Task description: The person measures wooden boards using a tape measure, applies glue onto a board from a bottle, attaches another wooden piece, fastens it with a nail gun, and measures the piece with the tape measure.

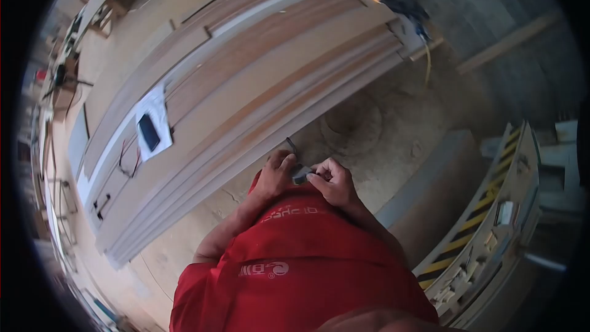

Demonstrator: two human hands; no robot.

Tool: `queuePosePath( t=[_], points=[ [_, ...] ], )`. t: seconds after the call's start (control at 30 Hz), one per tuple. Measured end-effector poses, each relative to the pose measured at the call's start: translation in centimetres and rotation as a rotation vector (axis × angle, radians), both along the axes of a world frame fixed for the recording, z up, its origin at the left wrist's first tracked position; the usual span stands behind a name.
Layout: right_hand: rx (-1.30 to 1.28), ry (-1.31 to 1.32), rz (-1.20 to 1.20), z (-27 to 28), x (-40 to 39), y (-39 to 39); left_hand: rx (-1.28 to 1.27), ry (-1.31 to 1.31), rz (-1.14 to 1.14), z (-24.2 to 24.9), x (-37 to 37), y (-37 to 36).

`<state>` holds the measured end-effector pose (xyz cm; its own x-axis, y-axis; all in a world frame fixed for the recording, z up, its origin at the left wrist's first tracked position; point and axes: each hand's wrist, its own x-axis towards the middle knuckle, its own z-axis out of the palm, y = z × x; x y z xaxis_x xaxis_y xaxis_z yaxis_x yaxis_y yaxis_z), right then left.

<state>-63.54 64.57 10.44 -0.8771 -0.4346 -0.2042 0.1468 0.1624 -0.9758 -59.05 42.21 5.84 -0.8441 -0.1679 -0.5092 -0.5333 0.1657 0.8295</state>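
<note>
Beside the boards, close before the red garment, the left hand and right hand grasp a grey piece between them; sound handling calls for a firm left hold and light right fingertips.

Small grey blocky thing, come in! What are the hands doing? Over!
Bare right hand: fingers on small grey blocky thing. Bare left hand: close beside it, grip unclear. Thin dark rod just beyond; nothing visibly in the way.

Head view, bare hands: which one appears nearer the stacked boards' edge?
The left hand: it shows close by the edge of the stacked boards, while the right hand sits farther out.
</note>
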Motion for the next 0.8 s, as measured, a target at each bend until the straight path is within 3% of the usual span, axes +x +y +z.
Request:
queuePosePath(
  t=[0.03, 0.07, 0.13, 0.27, 0.37, 0.43, 0.5, 0.57, 0.67, 0.77, 0.8],
  points=[
    [0.039, -0.046, -0.050, -0.2, -0.2, 1.0, -0.142, 0.072, 0.019, 0.4, -1.0, 1.2],
    [0.062, -0.067, -0.134, -1.0, -0.8, 2.6, 0.042, 0.094, -0.130, 0.5, -2.9, 2.4],
    [0.110, -0.099, -0.236, -0.7, -1.6, 5.9, 0.417, 0.132, -0.353, 5.8, -7.0, 5.2],
    [0.076, -0.056, -0.367, -2.1, -4.2, 10.0, 0.344, 0.142, -0.807, 1.7, -13.3, 10.4],
    [-0.023, -0.052, -0.566, -2.1, -8.4, 14.3, 0.233, 0.068, -0.965, 2.0, -19.9, 14.0],
    [0.083, -0.044, -0.746, -0.3, -11.1, 18.0, 0.172, 0.116, -1.033, 1.7, -23.1, 16.0],
    [0.344, 0.109, -0.855, -1.8, -13.0, 24.9, 0.153, 0.168, -1.041, -0.1, -25.7, 17.9],
    [0.212, 0.335, -0.800, -1.2, -15.4, 29.7, 0.123, 0.193, -1.052, -0.3, -27.7, 18.7],
    [-0.014, 0.028, -0.900, 0.5, -19.6, 33.0, 0.015, 0.142, -0.998, 1.0, -28.8, 17.9],
    [-0.068, -0.068, -0.904, 0.8, -24.5, 29.1, -0.088, 0.056, -0.771, 0.3, -26.9, 16.8],
    [0.046, -0.007, -0.793, 0.6, -25.8, 27.8, -0.126, 0.024, -0.676, 0.3, -25.6, 16.1]
  ],
)
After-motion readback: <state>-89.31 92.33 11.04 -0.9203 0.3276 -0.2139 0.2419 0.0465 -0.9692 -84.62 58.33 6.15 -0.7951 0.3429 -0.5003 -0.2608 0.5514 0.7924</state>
